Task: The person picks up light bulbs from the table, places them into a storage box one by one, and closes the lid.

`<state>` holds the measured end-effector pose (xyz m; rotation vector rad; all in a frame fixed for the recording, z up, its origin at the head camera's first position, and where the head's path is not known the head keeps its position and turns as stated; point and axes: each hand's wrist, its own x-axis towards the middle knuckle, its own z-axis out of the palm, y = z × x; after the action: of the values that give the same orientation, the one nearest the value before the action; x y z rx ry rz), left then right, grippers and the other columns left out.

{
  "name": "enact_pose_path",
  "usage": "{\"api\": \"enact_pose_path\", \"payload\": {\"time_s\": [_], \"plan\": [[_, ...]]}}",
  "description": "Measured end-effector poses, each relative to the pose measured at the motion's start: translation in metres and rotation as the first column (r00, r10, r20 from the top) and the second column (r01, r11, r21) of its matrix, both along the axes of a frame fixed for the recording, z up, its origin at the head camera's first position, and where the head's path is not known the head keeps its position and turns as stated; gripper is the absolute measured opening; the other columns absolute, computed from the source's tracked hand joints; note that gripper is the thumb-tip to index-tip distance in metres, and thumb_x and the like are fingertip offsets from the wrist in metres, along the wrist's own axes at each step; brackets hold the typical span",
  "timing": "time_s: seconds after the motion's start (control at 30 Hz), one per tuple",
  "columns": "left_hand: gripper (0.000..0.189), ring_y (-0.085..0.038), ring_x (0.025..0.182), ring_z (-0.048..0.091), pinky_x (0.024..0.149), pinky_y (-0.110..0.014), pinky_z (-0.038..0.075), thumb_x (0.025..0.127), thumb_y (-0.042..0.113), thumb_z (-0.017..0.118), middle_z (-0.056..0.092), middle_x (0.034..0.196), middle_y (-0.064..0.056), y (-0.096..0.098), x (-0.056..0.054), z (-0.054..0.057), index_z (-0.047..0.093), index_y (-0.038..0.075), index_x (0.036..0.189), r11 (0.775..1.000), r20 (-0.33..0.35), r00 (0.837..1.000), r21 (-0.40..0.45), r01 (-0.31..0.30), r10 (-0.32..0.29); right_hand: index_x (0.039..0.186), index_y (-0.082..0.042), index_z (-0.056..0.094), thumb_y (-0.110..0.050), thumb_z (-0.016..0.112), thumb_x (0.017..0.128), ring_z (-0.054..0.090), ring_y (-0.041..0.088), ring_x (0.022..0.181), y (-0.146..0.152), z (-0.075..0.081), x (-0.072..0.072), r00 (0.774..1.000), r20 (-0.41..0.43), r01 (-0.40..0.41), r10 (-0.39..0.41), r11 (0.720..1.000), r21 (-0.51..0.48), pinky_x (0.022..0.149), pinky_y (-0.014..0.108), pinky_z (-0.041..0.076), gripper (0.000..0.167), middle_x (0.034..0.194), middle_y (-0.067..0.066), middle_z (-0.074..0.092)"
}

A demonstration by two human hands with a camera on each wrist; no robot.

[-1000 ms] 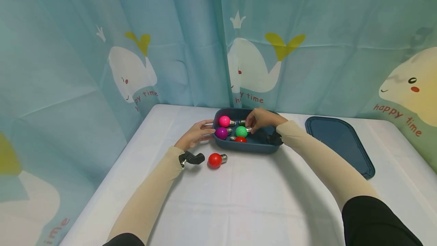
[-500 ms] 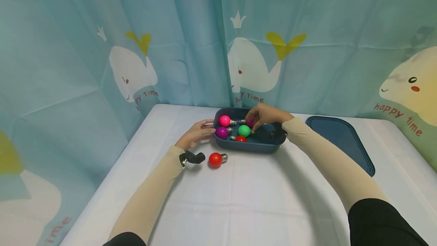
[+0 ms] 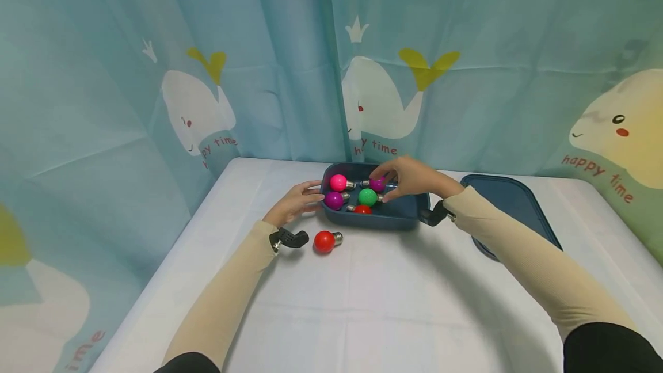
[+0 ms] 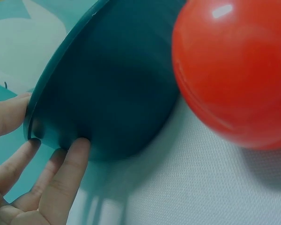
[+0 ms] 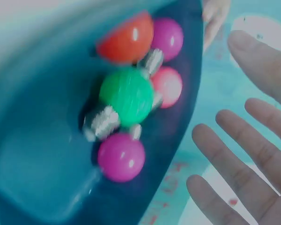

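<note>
Several light bulbs lie in a dark blue plastic box (image 3: 373,221): a pink bulb (image 3: 339,182), a purple bulb (image 3: 334,200), a second purple bulb (image 3: 377,183), a green bulb (image 3: 368,197) and a red bulb (image 3: 363,209). Over the box's right part hovers my right hand (image 3: 411,178). Its fingers are extended and apart from the bulbs in the right wrist view. My left hand (image 3: 295,205) touches the box's left end, fingertips (image 4: 79,145) resting against the outer wall. Outside, in front of the box, another red bulb (image 3: 324,242) lies on the table.
A dark blue lid (image 3: 510,200) lies to the right of the box, partly covered by my right sleeve. White cloth (image 3: 342,315) covers the table. A light blue curtain (image 3: 290,73) with whale prints hangs behind and on the left.
My right hand has come off the bulbs and drawn back to the right, uncovering the second purple bulb near the back wall. My left hand stays at the box's left end.
</note>
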<state>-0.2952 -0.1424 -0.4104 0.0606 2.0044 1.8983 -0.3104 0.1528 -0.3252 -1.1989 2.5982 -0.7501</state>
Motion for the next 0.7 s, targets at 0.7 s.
{"api": "enact_pose_path", "payload": {"time_s": [0.7], "plan": [[0.058, -0.037, 0.132, 0.041, 0.108, -0.048, 0.041, 0.093, 0.001, 0.053, 0.038, 0.144, -0.025, -0.001, -0.002, 0.0, 0.029, 0.002, 0.146, 1.0, -0.002, 1.0, 0.007, 0.008, -0.008, 0.113, 0.0, 0.065, -0.01, 0.08, 0.072, 0.066, 0.027, 0.099, -0.054, -0.044, 0.07, 0.986, -0.036, -0.164, 0.161, 0.98, -0.111, 0.089, 0.039, 0.055, 0.045, 0.111, 0.014, 0.069]]}}
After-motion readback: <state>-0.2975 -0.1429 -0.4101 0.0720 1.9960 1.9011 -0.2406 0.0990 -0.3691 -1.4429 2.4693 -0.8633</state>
